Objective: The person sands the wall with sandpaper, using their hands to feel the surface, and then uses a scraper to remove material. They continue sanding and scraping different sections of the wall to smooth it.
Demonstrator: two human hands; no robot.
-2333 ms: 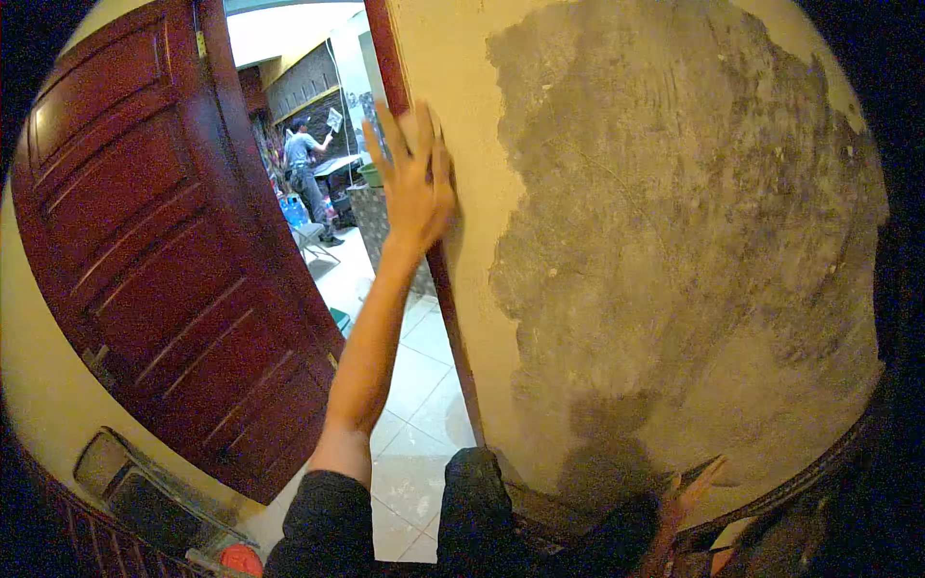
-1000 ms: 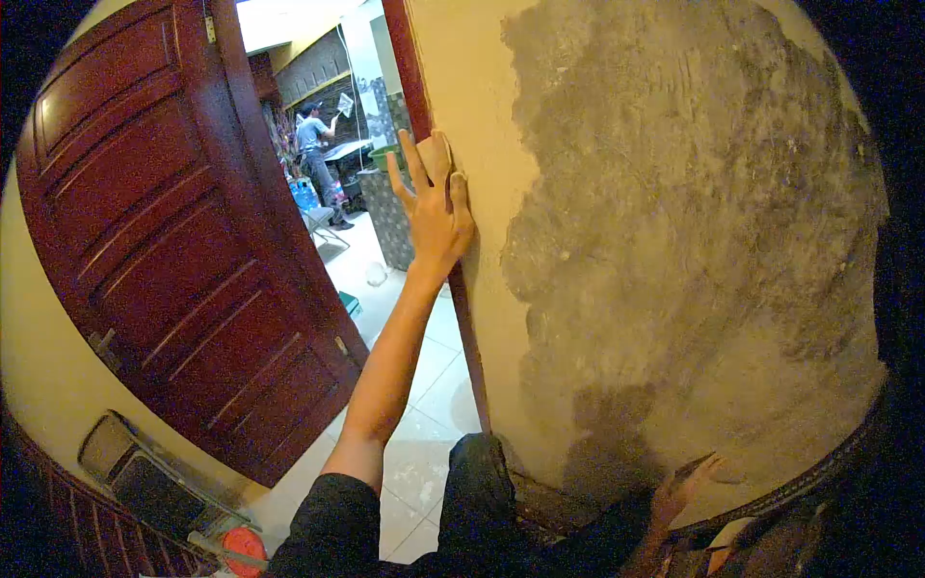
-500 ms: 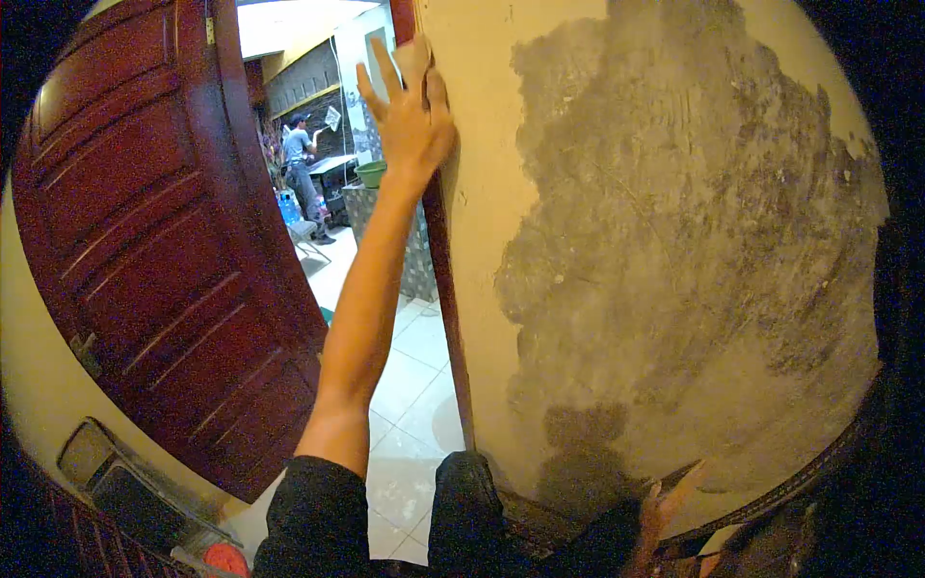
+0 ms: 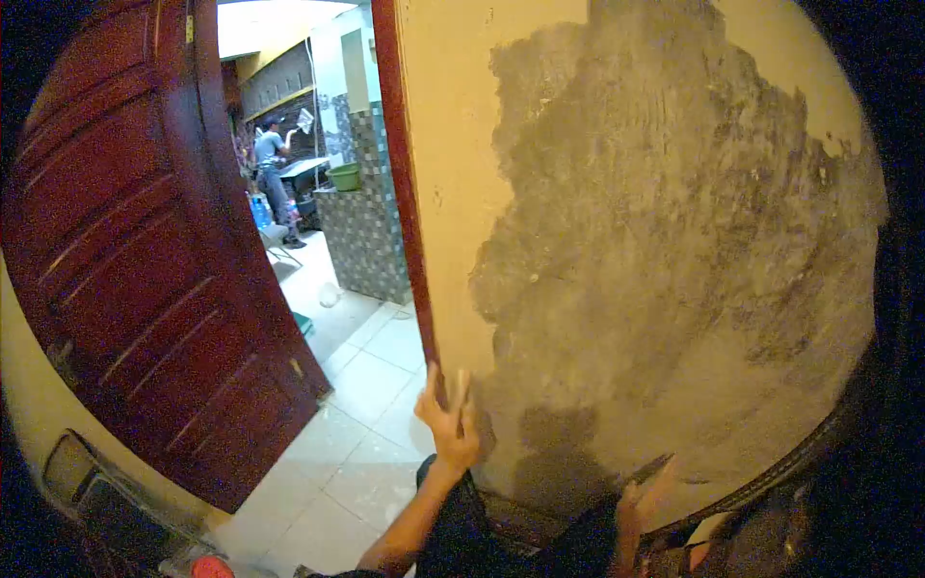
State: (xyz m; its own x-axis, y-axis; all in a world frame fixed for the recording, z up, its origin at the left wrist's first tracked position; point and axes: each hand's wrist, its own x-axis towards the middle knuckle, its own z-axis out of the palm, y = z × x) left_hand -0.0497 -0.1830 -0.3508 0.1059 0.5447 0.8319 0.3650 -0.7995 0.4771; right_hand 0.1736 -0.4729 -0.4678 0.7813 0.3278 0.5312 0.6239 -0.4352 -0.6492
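Observation:
My left hand (image 4: 450, 429) is low at the dark red door frame (image 4: 409, 226), its fingers stretched upward and apart against the frame's edge and the wall beside it. My right hand (image 4: 631, 515), dim and partly blurred, is at the lower right, close to the wall. From it a thin, dark-edged flat tool (image 4: 653, 469) points up to the right; its exact kind is hard to make out. In front of me, the yellow wall (image 4: 453, 173) bears a large rough grey patch (image 4: 646, 241).
A dark red panelled door (image 4: 125, 250) stands open at the left. Past the doorway are pale floor tiles (image 4: 371, 472), a green basin (image 4: 344, 175) on a tiled half wall, and a person (image 4: 273, 164) further back. A folding chair (image 4: 116, 511) and a red round object (image 4: 212, 566) are at the lower left.
My left hand has moved from high on the door frame down to its lower part. The view has shifted slightly, and my right hand stays low by the wall.

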